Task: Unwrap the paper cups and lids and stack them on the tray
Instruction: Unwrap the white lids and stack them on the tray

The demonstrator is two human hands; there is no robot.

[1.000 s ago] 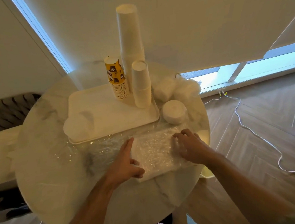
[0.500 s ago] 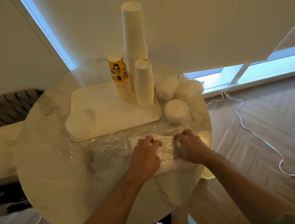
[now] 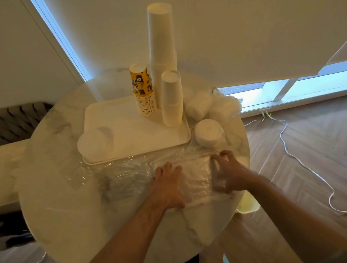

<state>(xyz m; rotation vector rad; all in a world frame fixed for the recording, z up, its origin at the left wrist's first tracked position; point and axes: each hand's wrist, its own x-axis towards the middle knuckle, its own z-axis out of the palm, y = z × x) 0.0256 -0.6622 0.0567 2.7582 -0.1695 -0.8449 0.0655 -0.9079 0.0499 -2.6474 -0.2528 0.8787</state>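
A round marble tabletop [image 3: 74, 203] is standing on a wood floor [image 3: 297, 162], next to a pale wall and a window with a blind [image 3: 243, 30] pulled low. A white cord [image 3: 310, 167] is lying across the floor.

A white tray [image 3: 125, 123] is sitting on the far part of the tabletop. On the tray a tall stack of white cups [image 3: 162, 48], a short stack of white cups [image 3: 172, 99] and a stack of yellow cups [image 3: 142, 90] are standing upside down near its far right corner. A stack of white lids [image 3: 95, 143] is sitting on its near left corner. More lids [image 3: 209, 133] are sitting on the tabletop just right of the tray, and wrapped bundles [image 3: 200, 107] are lying behind them.

Clear wrap [image 3: 119, 173] is lying spread out in front of the tray. A packet [image 3: 196, 181] in wrap is lying on it, near the person.

The left hand [image 3: 168, 186] is pressing down on the packet with fingers spread out flat, so this grip is open. The right hand [image 3: 227, 172] is sitting on the right end of the packet. Its fingers are curling and pinching the wrap, so this grip is closed on the wrap.
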